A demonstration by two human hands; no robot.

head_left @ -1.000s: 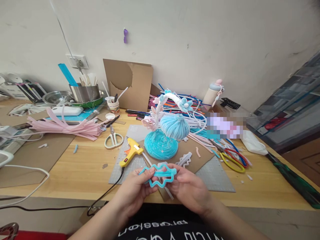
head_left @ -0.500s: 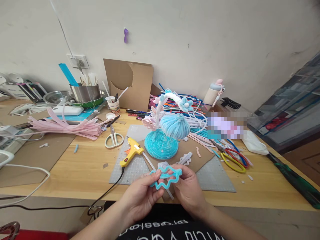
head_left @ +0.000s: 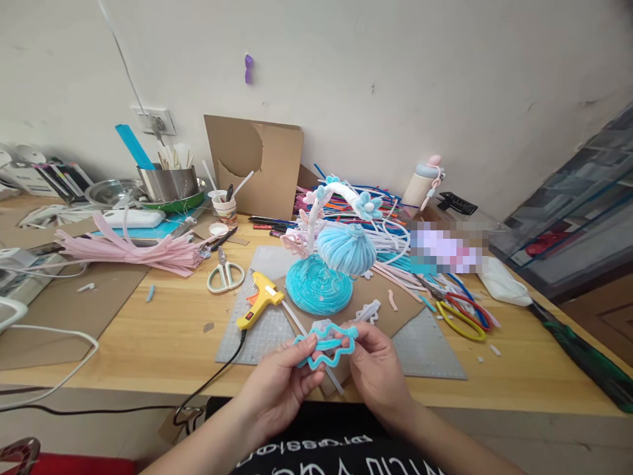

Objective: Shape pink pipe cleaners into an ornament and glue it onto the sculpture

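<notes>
Between my hands is a blue pipe cleaner bent into a wavy-edged, leaf-like loop with a straight strip across its middle. My left hand pinches its left end between thumb and fingers. At the right tip, my right hand has thumb and forefinger closed on the loop's end. Just behind lie wavy white pipe-cleaner pieces on cardboard. Beyond them stands a fuzzy lamp-shaped craft with a coiled blue base, a pleated blue shade and a white arched stem bearing flowers.
A yellow glue gun rests on the grey cutting mat, its cord running off the front edge. Scissors and a pink pipe-cleaner bundle lie left. Yellow-and-red-handled pliers lie right. Many coloured pipe cleaners are heaped behind the lamp.
My right hand has drawn slightly right, its fingers now at the very tip of the blue loop. The loop has shifted a little left; my left hand keeps its grip.
</notes>
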